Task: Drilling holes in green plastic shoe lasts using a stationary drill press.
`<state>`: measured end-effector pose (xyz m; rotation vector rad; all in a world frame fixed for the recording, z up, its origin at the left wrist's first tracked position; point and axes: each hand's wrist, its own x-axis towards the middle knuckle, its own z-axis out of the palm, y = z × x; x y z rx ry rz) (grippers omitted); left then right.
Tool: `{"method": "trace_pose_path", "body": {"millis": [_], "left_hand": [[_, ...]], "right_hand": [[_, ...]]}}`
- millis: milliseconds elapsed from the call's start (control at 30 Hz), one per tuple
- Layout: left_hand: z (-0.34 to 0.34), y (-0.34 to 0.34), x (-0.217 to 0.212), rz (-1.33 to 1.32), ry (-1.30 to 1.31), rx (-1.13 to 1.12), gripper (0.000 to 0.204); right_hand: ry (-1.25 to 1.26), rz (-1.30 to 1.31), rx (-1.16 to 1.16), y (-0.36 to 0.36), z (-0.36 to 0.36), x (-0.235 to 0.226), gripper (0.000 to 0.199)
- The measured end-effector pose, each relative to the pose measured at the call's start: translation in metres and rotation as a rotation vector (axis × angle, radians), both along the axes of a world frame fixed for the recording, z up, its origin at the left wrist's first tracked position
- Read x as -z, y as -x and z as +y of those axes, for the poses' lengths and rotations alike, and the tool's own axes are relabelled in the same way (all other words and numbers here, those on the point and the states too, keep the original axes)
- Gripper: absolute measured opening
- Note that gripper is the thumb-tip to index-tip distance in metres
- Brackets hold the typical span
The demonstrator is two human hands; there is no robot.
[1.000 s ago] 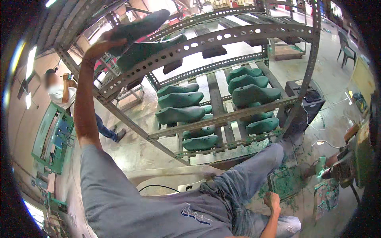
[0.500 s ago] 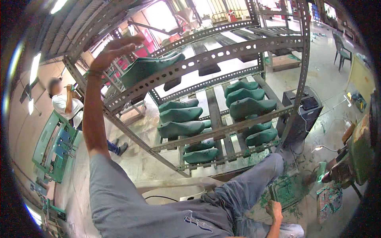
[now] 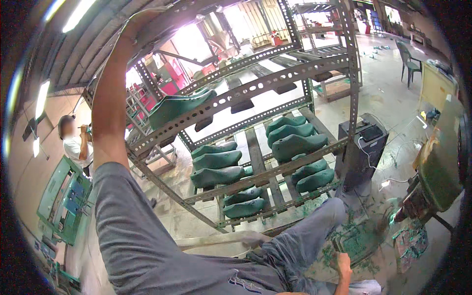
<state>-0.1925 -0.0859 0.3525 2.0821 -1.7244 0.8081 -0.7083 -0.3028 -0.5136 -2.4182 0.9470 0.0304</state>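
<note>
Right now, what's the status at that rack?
Left hand high on the metal rack. Right hand low, empty. Green shoe last lying on the upper shelf.

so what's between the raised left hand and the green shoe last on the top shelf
In the head view, a perforated metal shelf rail under the left hand, then open air down to the green shoe last.

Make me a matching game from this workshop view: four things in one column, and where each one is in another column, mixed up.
Things:
1. left hand
2. right hand
3. black box
4. plastic chair

Places:
A. on the floor right beside the metal rack
B. raised to the rack's top level
C. far off on the open floor, upper right
D. low at the bottom edge, over green shavings

Pairs: 1-B, 2-D, 3-A, 4-C
</note>
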Motion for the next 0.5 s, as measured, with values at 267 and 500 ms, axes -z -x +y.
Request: {"method": "trace_pose_path", "body": {"millis": [267,500], "left_hand": [[0.036,0.021,-0.004,-0.091,-0.004,-0.022,0.039],[0.048,0.004,0.0,-0.144,0.009,-0.008,0.038]], "right_hand": [[-0.027,0.033,0.055,-0.011,0.006,-0.017,0.032],[0.037,0.006,-0.064,-0.001,0.013,-0.023,0.018]]}}
